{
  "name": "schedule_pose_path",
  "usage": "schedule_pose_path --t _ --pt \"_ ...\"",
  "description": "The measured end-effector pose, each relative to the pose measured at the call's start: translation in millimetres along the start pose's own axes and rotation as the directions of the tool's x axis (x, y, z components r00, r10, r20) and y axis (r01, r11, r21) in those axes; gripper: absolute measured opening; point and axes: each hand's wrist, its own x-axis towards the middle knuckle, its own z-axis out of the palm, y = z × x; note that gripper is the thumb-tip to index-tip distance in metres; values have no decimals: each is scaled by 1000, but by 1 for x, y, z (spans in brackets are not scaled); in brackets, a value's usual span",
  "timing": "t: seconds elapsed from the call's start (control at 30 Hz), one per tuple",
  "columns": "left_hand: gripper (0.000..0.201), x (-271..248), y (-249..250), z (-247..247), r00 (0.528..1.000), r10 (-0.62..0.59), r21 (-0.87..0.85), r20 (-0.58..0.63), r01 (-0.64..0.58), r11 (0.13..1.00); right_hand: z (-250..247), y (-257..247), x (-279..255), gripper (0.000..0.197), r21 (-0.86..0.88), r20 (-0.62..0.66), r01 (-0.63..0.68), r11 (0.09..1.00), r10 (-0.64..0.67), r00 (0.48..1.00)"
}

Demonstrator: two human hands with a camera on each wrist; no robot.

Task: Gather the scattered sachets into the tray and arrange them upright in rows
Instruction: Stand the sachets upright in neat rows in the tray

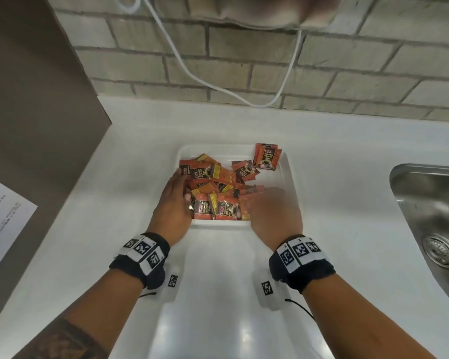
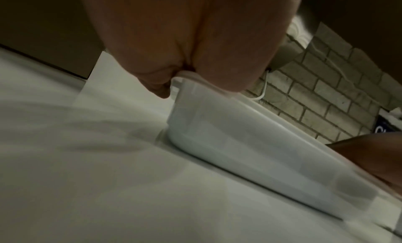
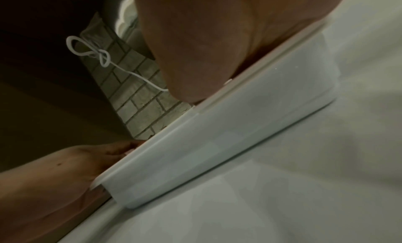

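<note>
A white plastic tray (image 1: 291, 177) sits on the white counter. Inside it lies a loose heap of orange sachets (image 1: 219, 181), and a few sachets (image 1: 267, 156) stand upright in its far right corner. My left hand (image 1: 180, 187) is inside the tray's left side, fingers straight along the heap and thumb resting on the near sachets. My right hand (image 1: 263, 200) is blurred over the tray's near right part, its fingers reaching flat toward the heap. The left wrist view shows my palm (image 2: 195, 40) over the tray wall (image 2: 250, 143). In the right wrist view my palm (image 3: 217, 40) is above the tray rim (image 3: 239, 126).
A steel sink (image 1: 430, 216) is sunk into the counter at the right. A printed sheet (image 1: 3, 224) lies at the left below a brown panel (image 1: 36, 86). A white cable (image 1: 218, 81) hangs along the brick wall behind the tray.
</note>
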Motion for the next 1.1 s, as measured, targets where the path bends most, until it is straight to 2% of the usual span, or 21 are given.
schedule_pose_path --t 0.17,0.3,0.47,0.57,0.63,0.7,0.77,0.83,0.97,1.1 --pt "47 -30 -9 -8 1000 17 -43 -26 -18 999 6 -3 -27 64 -15 19 26 1000 -25 999" --pt "45 -44 -3 -21 1000 -13 -37 -23 12 999 7 -9 -44 65 -12 20 20 1000 -20 1000" --pt "32 -32 17 -43 986 -165 -21 -23 164 986 1 -10 -45 63 113 79 -11 994 2 997" --pt "33 -8 23 -55 971 -234 -45 -54 232 972 -7 -9 -33 63 228 103 -98 969 76 992" --pt "39 5 25 -57 973 -229 -132 5 228 965 -7 -12 -26 67 203 146 -144 969 116 982" --pt "50 9 24 -53 975 -181 -195 132 205 959 -2 -19 -23 75 137 197 -189 972 160 967" --pt "62 9 19 -44 966 -129 -137 225 162 977 3 -30 -21 83 136 260 -222 966 181 949" --pt "75 6 14 -38 965 -107 -91 238 132 987 6 -44 -17 83 237 290 -230 944 157 944" --pt "108 -1 12 -36 965 -37 -90 261 62 994 7 -78 -10 72 400 263 -263 878 164 951" --pt "119 -4 3 -34 965 40 -63 261 -24 998 12 -100 -5 66 562 274 -312 766 183 944"
